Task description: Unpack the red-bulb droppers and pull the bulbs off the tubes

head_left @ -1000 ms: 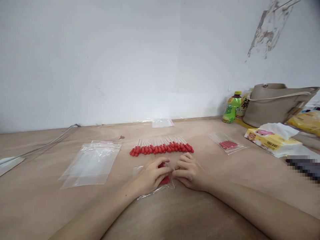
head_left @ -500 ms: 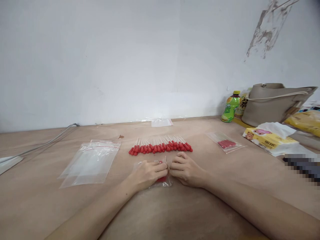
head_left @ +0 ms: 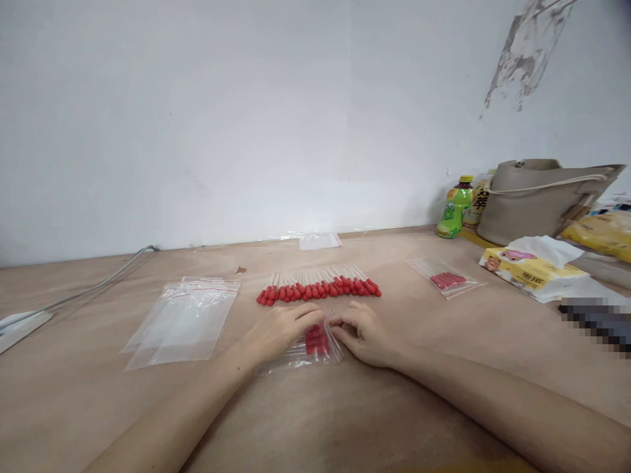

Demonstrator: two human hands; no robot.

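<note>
A clear zip-lock bag (head_left: pixel 290 362) lies on the table before me, with several red-tipped sticks (head_left: pixel 316 341) inside, their red heads at its right end. My left hand (head_left: pixel 283 328) rests across the bag from the left, fingers bent together on its upper right part. At the bag's right edge my right hand (head_left: pixel 367 334) is closed in a pinch on the plastic, thumb and forefinger near the left hand's fingertips. Just beyond both hands spreads a row of loose red-tipped sticks (head_left: pixel 318 289), heads toward me.
Flat plastic bags (head_left: pixel 185 322) overlap at left, near a grey cable (head_left: pixel 106 281). A filled bag (head_left: pixel 447 279) lies at right, by a tissue pack (head_left: pixel 535 272). Behind stand a green bottle (head_left: pixel 454 209) and a beige handbag (head_left: pixel 527 203). Another small bag (head_left: pixel 319 242) lies by the wall.
My left hand has shifted slightly up and left, uncovering more red heads in the bag. The fingers of my right hand have loosened and reach a little lower along the bag's edge.
</note>
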